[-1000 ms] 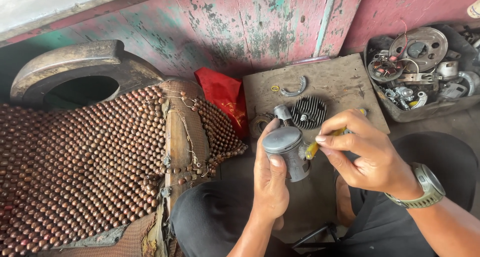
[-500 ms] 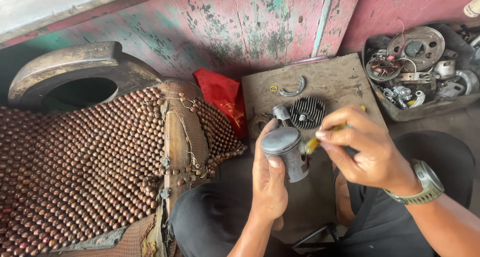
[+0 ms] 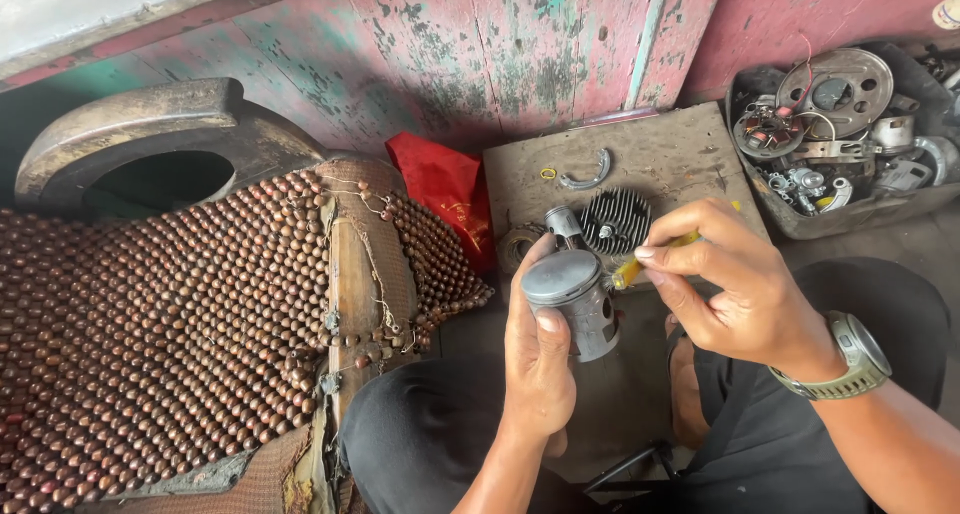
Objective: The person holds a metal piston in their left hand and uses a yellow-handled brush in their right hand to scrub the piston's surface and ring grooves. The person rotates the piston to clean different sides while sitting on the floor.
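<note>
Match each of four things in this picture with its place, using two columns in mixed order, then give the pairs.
Things:
1. piston
2. yellow brush
3. red cloth
4. box of metal parts

Places:
A. against the painted wall
B. in the left hand
C. far right, on the floor
D. in the right hand

Pairs: 1-B, 2-D, 3-A, 4-C

Peeling pink-green plank wall [image 3: 480, 44] behind a wooden-beaded seat [image 3: 170, 324], daylight.
</note>
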